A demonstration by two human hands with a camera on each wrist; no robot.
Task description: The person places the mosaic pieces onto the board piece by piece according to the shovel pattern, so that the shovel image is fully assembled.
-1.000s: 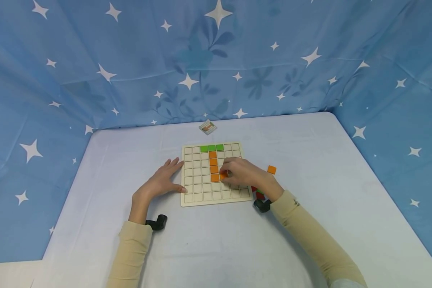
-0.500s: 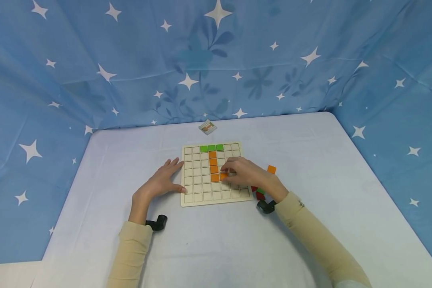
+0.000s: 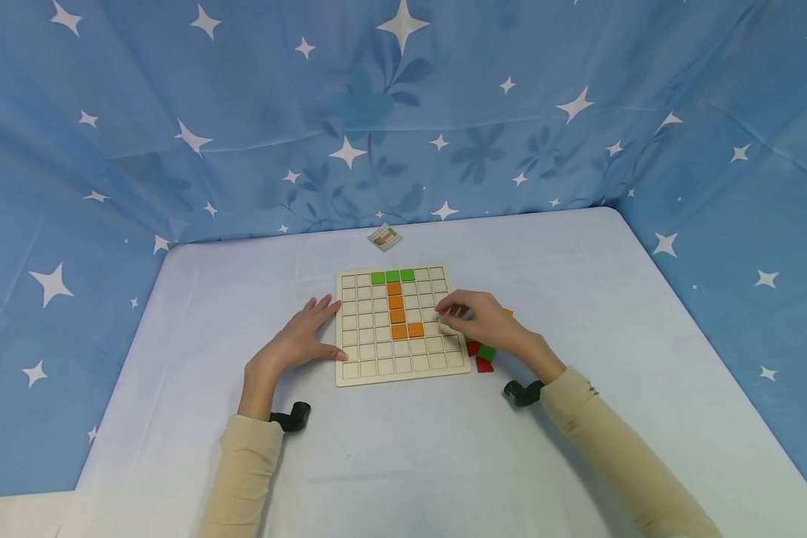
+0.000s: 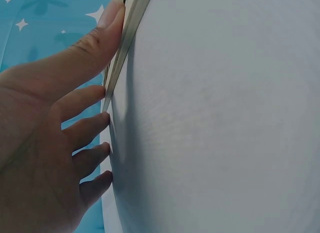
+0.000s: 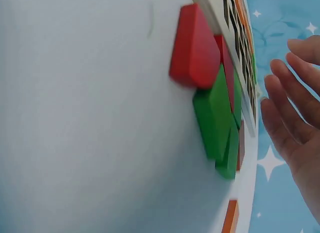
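A cream grid board (image 3: 366, 351) lies on the white cloth. Three green square tiles (image 3: 393, 276) sit in its far row, with a column of orange tiles (image 3: 397, 302) below the middle one. One more orange tile (image 3: 415, 329) lies in a cell right of the column's near end. My left hand (image 3: 299, 342) rests at the board's left edge, fingers spread; in the left wrist view its thumb meets the board's edge (image 4: 131, 28). My right hand (image 3: 480, 320), fingers loosely bent, hovers over the board's right side; the right wrist view shows nothing in this hand (image 5: 300, 118).
Beside the board's right edge lie loose red (image 5: 194, 50) and green (image 5: 215, 118) pieces, partly overlapping. An orange piece (image 5: 230, 218) lies apart from them. A small patterned card (image 3: 385, 237) lies beyond the board. A blue starry curtain (image 3: 242, 172) hangs behind and beside the table.
My right hand has let go of the orange tile, which now lies in its cell, and has moved right. My left hand has stayed at the board's edge.
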